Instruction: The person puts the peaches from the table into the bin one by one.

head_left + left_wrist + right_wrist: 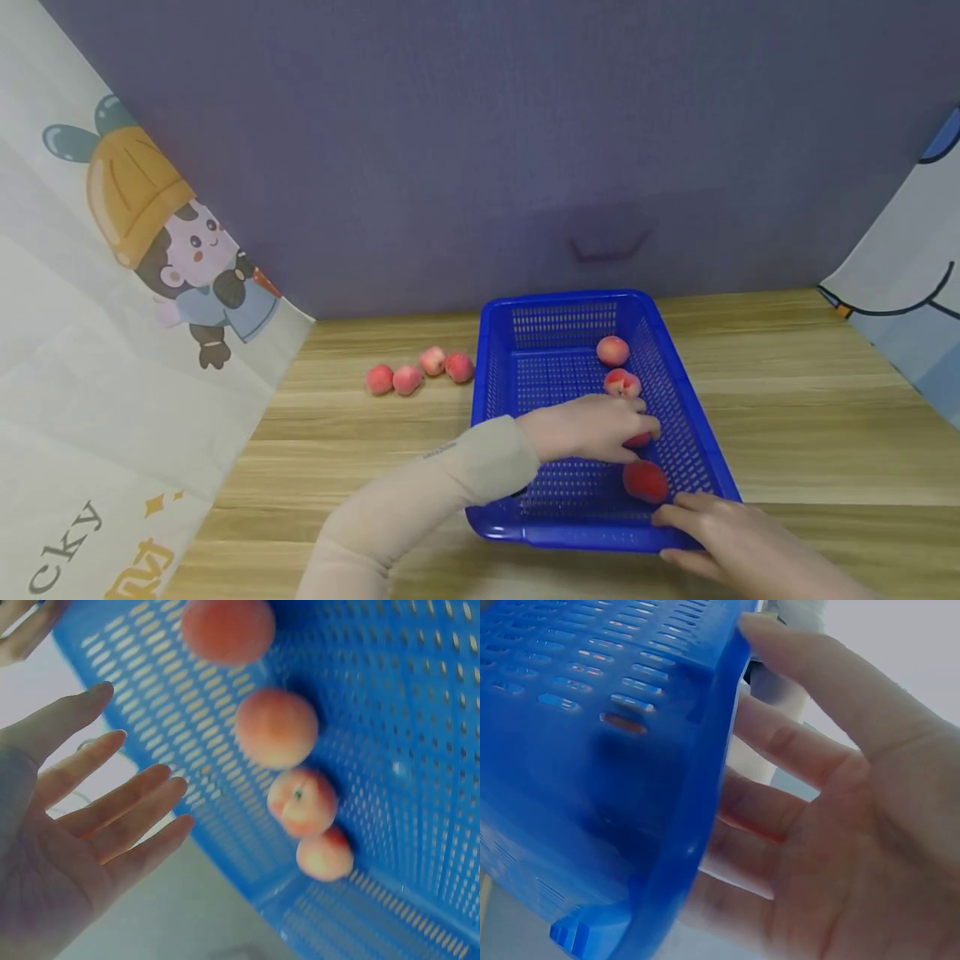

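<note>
A blue plastic basket (495, 533) with slotted walls sits on the wooden table. Several red-pink peaches (645, 482) lie in a row along its right side, seen larger in the left wrist view. My left hand (596, 427) reaches into the basket just above these peaches and partly hides one of them. Its fingers (139, 799) are spread and fairly straight, with nothing in them. At the basket's near right corner, my right hand (720, 529) grips the rim (697, 802) between thumb and fingers.
Several more peaches (407, 379) lie on the table (337, 450) left of the basket. A dark grey panel (480, 167) stands behind the table. White printed sheets (112, 375) with cartoon figures hang at both sides.
</note>
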Available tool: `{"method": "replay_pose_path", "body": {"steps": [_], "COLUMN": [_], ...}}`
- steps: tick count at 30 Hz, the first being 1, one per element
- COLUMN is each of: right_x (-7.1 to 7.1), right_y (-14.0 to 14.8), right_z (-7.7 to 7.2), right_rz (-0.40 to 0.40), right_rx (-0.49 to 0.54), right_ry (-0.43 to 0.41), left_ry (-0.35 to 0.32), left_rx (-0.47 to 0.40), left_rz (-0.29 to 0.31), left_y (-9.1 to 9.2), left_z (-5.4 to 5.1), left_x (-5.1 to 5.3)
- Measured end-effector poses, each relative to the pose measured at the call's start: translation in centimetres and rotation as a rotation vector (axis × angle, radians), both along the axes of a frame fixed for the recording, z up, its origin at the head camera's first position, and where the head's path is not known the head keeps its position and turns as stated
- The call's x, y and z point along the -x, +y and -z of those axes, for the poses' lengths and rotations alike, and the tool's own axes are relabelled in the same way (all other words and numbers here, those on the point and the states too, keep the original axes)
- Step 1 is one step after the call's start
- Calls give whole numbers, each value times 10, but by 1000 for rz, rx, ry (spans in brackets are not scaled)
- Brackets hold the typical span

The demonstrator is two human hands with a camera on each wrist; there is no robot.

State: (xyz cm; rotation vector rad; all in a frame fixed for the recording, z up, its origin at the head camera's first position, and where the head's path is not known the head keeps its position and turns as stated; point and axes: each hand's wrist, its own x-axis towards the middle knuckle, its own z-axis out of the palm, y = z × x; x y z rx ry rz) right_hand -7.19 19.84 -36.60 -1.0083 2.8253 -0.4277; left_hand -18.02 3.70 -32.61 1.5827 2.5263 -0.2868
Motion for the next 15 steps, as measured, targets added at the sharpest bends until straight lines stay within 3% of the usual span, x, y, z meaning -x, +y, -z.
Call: {"method": "replay_pose_path", "body": {"steps": [4,9,15], "right_x": [1,1,1], "right_y": [0,1,1], "right_z": [1,3,2], "right_rz": [1,7,8], "right_rx": [-2,-4,-7], "right_ry": [-5,-17,-23], "left_ry": [-1,67,83], "left_rx": [-79,-168,-296], "left_rz": [-13,-7,-62], "left_y": [-13,-30,-54], "left_z": [-11,-24,-37], "left_x": [4,6,8]}}
